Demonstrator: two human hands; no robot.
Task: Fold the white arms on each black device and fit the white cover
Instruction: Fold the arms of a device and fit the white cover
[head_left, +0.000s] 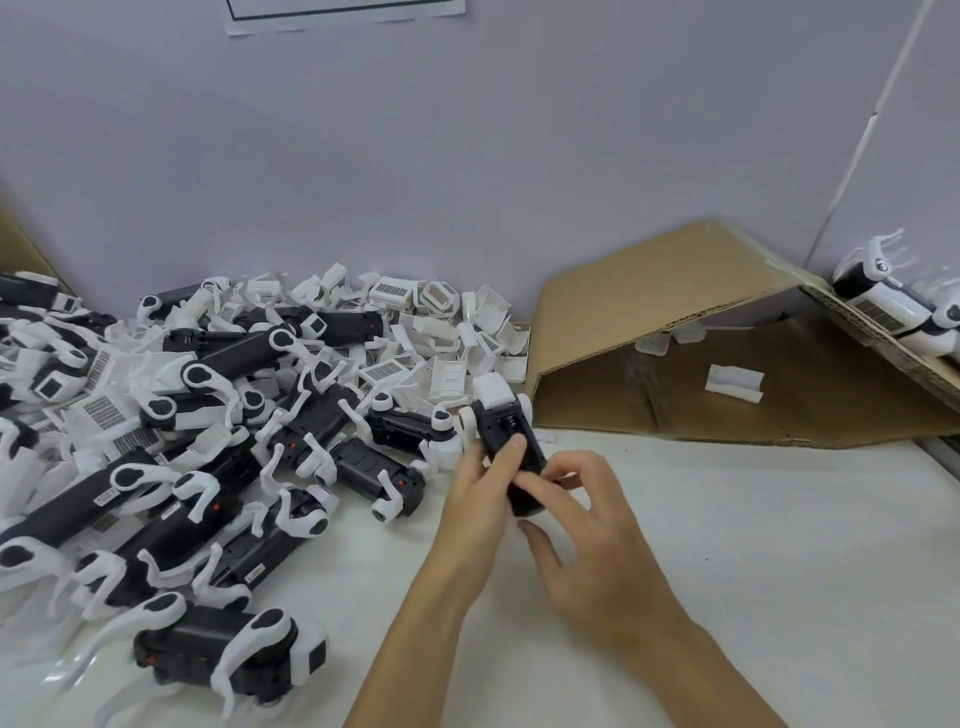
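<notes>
Both hands clamp one black device above the table, left hand at its side, right hand pinching the near end, white cover seated far end; risk: an unfolded arm snagging, device twisting loose.

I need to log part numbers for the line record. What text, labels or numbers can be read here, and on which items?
None can be read.
Paper sheet on the wall: cut off, no text visible.
Stickers on the piled black devices: too small.
Grid-patterned white covers: pattern only, blurred.
</notes>
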